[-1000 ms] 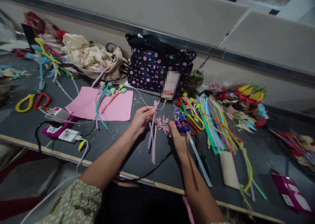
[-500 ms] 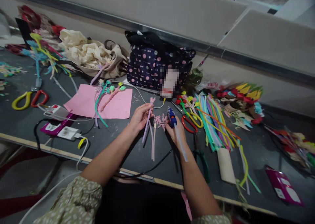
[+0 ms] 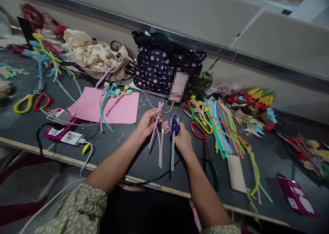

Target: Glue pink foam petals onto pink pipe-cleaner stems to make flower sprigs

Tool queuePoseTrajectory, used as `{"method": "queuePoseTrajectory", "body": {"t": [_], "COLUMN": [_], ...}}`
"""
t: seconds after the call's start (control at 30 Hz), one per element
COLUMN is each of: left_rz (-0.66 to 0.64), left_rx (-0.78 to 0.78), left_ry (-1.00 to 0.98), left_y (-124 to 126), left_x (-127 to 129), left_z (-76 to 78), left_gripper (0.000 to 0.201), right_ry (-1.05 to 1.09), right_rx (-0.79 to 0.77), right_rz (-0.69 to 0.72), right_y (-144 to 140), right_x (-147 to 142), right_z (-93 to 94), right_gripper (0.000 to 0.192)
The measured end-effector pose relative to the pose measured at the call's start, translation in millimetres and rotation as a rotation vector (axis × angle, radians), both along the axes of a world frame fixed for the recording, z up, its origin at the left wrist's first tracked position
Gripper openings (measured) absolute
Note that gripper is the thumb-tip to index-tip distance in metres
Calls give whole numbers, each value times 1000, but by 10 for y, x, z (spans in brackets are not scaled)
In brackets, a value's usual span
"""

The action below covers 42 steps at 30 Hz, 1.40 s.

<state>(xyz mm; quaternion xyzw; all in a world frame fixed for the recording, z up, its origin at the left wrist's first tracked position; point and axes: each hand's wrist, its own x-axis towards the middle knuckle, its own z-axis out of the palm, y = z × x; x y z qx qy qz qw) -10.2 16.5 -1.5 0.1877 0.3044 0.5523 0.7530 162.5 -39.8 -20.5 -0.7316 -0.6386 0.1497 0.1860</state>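
My left hand (image 3: 149, 121) pinches a lilac pipe cleaner (image 3: 154, 132) with a small pink tuft at its top end. In my right hand (image 3: 183, 138) is a blue hot glue gun (image 3: 175, 125), its nozzle pointing away from me and a long clear glue stick (image 3: 173, 151) sticking out of its back. Between the hands lies a small pile of short pink pieces (image 3: 166, 125), partly hidden by the glue gun. Pale pink and cream pipe cleaners (image 3: 161, 150) lie just below that pile.
A pink sheet (image 3: 123, 114) bearing finished stems lies to the left. Red-and-yellow scissors (image 3: 199, 132), green-handled pliers (image 3: 211, 172) and a bundle of coloured pipe cleaners (image 3: 222, 131) are on the right. A dark dotted bag (image 3: 151, 69) stands behind. Power strips (image 3: 58, 132) and cables cross the left side.
My right hand has turned the glue gun more upright and shifted it slightly left, over part of the pink pieces. My left hand keeps hold of the lilac pipe cleaner, nearly still.
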Motion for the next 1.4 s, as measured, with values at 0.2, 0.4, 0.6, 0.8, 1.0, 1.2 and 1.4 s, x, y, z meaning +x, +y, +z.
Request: {"method": "queuePoseTrajectory", "body": {"t": [0.2, 0.4, 0.6, 0.8, 1.0, 1.2, 1.4], "left_rz": [-37, -37, -57, -154, -283, -408, -421], "left_rx": [-9, -4, -5, -3, -15, 1, -19], "left_ry": [29, 24, 31, 32, 42, 37, 55], "left_y": [-19, -13, -10, -35, -89, -113, -119], "left_x": [22, 20, 16, 42, 91, 122, 146], "left_z": [6, -5, -19, -21, -19, -60, -46], "left_gripper": [15, 15, 10, 11, 12, 12, 10], "right_ry": [278, 79, 114, 842, 1065, 1122, 1094], "right_rx": [114, -12, 43, 284, 320, 298, 345], "right_rz": [-9, 14, -27, -87, -78, -122, -106], "right_y": [12, 19, 24, 52, 38, 15, -16], "right_x": [131, 16, 25, 90, 54, 24, -19], "right_z": [-11, -30, -56, -39, 46, 60, 109], "right_gripper": [26, 28, 23, 24, 20, 24, 25]}}
